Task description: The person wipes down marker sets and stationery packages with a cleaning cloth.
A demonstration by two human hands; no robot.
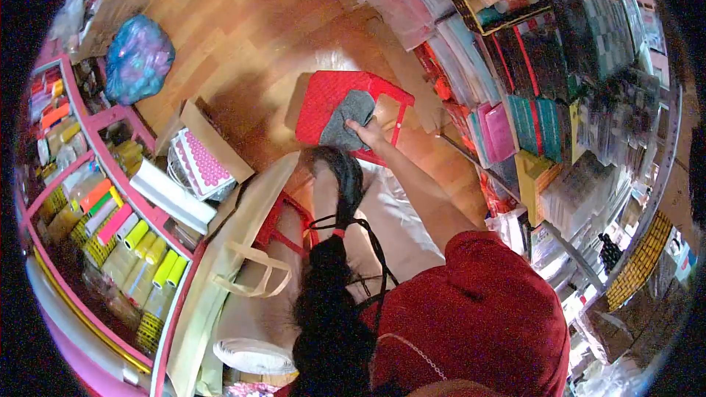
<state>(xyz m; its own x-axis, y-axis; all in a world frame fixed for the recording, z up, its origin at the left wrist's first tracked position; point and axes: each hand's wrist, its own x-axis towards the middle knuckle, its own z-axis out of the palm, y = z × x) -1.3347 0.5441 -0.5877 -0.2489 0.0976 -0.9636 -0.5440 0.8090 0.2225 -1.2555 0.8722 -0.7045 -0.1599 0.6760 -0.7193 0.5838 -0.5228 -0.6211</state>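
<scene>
My right hand (368, 134) reaches forward and is closed on a grey cloth (348, 117). The cloth lies bunched against a red stool (321, 98), over the right part of its flat surface. An open red frame, apparently the stool's leg, sticks out to the right of the hand. The stool is over the wooden floor just ahead of my knees. I do not see my left hand; dark hair (323, 287) tied with a red band hangs over my lap and covers that side.
Pink shelving with coloured tape rolls (118, 224) stands left, beside an open cardboard box (209, 132) and a blue bag (140, 59). Stacked packaged goods (540, 129) line the right. A large white roll (254, 353) and a beige bag (254, 272) are beside my legs.
</scene>
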